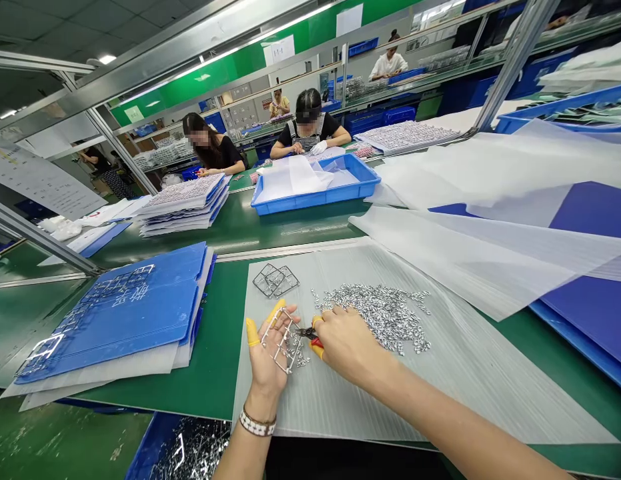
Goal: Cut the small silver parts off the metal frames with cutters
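Cradling a frame point(281, 345), our left hand point(267, 368), fingers spread, likely steadies it near the cutters point(307, 333) at two o'clock, clamped in the fingers of our right hand point(347, 341).

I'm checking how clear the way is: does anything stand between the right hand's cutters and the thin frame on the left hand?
Nothing visible does. The cutters in the right hand have their tips close by the thin frame on the left hand; small loose pieces show just below the tips.
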The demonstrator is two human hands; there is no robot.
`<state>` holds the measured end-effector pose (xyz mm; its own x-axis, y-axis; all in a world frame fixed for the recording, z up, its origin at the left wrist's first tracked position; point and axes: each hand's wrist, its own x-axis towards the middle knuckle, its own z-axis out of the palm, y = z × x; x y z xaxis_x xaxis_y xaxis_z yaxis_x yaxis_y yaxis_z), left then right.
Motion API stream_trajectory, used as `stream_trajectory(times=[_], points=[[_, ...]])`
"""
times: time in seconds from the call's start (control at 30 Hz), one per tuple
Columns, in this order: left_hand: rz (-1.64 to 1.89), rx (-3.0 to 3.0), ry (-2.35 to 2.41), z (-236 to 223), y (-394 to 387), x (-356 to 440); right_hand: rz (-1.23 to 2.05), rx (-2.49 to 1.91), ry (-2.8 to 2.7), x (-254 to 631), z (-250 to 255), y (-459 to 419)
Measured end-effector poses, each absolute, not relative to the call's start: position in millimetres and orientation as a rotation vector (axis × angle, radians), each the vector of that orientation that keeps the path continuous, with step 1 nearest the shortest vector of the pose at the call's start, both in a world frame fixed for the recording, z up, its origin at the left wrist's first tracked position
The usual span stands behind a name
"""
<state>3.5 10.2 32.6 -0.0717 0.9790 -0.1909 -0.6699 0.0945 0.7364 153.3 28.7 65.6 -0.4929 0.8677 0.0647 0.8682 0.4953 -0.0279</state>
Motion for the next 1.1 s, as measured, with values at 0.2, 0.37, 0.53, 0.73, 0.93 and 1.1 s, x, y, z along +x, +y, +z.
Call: stream_trajectory(times=[0.2, 0.37, 0.53, 0.73, 0.93, 1.1], points=[[1.448, 0.427, 0.732, 37.2, 12.6, 4.5, -0.023, -1.531, -2.657, 148.8, 62.8, 28.2], [1.462, 0.473, 0.784, 36.9, 10.5, 9.3, -0.049, -1.518, -2.652, 147.5, 63.4, 28.7], [1.482, 0.532, 0.865, 33.6, 10.8, 13.2, -0.008, -1.527, -2.703, 146.2, 72.9, 27.9], [1.485, 0.556, 0.900, 32.5, 10.2, 12.7, 0.008, -1.506, -2.752, 146.5, 75.3, 29.0], [1.540, 0.571, 0.875, 38.7, 14.5, 7.3, -0.041, -1.490, -2.689, 147.2, 73.4, 21.4], [1.582, 0.520, 0.872, 39.9, 18.2, 7.9, 0.016, -1.436, -2.714, 139.9, 75.6, 14.6]])
